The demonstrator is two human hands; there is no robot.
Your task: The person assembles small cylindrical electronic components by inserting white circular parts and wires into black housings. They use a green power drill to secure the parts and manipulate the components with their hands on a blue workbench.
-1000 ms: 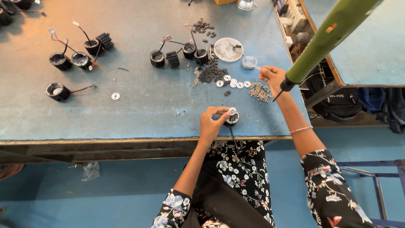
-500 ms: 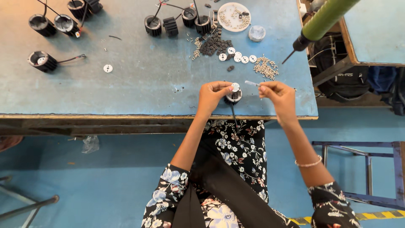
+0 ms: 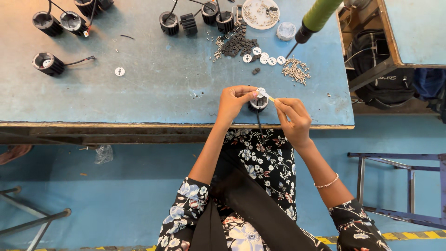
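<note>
My left hand (image 3: pixel 233 103) grips a small black cylindrical part (image 3: pixel 258 105) with a black wire, near the front edge of the blue table (image 3: pixel 153 93). A small white disc (image 3: pixel 260 91) rests at its top under my left fingertips. My right hand (image 3: pixel 292 117) pinches a thin white stick (image 3: pixel 269 96) whose tip touches the disc. Past my hands lie a pile of small metal screws (image 3: pixel 295 69), a row of white discs (image 3: pixel 264 58) and a heap of small black pieces (image 3: pixel 238 45).
A green-handled screwdriver (image 3: pixel 312 21) hangs over the table's far right. Black cylindrical parts with wires (image 3: pixel 52 63) stand at the far left and top. A white dish (image 3: pixel 258 13) and a clear cup (image 3: pixel 285 31) sit at the back. A dark bag (image 3: pixel 381 83) and a metal frame (image 3: pixel 404 186) are to the right.
My right hand came back from the screw pile to the black part and now holds the white stick to the disc. The view has shifted nearer to the table's front edge.
</note>
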